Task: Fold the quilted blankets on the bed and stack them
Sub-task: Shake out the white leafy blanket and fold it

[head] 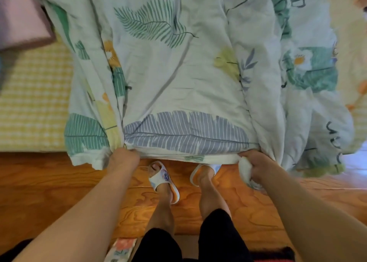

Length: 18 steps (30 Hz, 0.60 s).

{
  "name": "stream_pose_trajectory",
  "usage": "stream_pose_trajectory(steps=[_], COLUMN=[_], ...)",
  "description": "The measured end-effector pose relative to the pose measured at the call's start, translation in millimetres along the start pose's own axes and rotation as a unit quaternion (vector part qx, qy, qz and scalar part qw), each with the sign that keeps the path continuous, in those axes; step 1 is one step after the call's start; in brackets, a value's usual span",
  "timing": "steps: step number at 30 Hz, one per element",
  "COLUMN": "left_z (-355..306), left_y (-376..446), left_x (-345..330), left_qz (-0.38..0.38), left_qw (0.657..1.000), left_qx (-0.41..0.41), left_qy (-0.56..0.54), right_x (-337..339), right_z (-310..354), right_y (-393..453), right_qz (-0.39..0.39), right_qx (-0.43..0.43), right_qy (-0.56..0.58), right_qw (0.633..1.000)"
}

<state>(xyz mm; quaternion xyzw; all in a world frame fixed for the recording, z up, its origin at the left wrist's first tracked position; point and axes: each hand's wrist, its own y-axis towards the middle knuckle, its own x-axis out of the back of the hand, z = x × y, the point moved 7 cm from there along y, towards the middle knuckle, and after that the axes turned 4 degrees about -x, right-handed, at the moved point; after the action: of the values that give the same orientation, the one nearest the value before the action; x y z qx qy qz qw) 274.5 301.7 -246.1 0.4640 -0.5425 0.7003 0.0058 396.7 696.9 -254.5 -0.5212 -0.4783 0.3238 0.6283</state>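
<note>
A pale quilted blanket (178, 73) printed with green, grey and yellow leaves lies spread over the bed, its near edge hanging past the bed's side. My left hand (124, 158) grips that near edge at the left. At the right, my right hand (256, 166) holds the same edge, with a bunched wad of fabric in its fist. The edge is pulled taut between both hands. Folds of the blanket bunch up on either side of the stretched middle part.
A yellow checked bed sheet (33, 102) shows at the left, with a pink folded blanket or pillow (21, 17) on it at the far left. I stand on a wooden floor (59, 184) in white slippers (162, 180). A floral cloth (121, 249) lies by my legs.
</note>
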Motion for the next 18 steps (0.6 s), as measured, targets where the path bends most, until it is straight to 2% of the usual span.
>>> stream_pose_trajectory(steps=[2,4,6,8,10,12,15,18], left_z=[1.6,-8.2,-21.8,-32.5,-39.1,-47.2,-55.4,-64.2], left_y=[-8.3,-24.6,-50.5,-69.3,-71.8,-66.8,-55.0,-50.8], left_x=[10.2,20.8,21.3,14.0,4.4,-0.2,-5.2,-12.2], left_qz=[-0.057,-0.132,-0.177,-0.182,-0.157,-0.151,-0.153,-0.160], left_qw=[0.995,0.971,0.922,0.866,0.826,0.792,0.777,0.789], left_qx=[-0.058,-0.175,-0.314,-0.405,-0.439,-0.454,-0.433,-0.400], left_qy=[0.055,0.099,0.140,0.228,0.317,0.380,0.431,0.439], right_x=[17.7,40.8,66.1,86.7,94.8,92.1,81.7,87.2], right_z=[-3.7,5.3,23.3,47.4,71.3,80.4,78.1,72.4], right_y=[-16.1,-41.0,-65.8,-90.4,-111.6,-124.0,-122.1,-115.9], right_qz=[-0.038,-0.069,-0.118,-0.173,-0.249,-0.281,-0.260,-0.205], right_qx=[-0.029,-0.012,0.051,0.130,0.214,0.259,0.255,0.228], right_qy=[-0.045,-0.109,-0.139,-0.174,-0.217,-0.223,-0.243,-0.215], right_qw=[0.998,0.992,0.982,0.961,0.919,0.897,0.899,0.927])
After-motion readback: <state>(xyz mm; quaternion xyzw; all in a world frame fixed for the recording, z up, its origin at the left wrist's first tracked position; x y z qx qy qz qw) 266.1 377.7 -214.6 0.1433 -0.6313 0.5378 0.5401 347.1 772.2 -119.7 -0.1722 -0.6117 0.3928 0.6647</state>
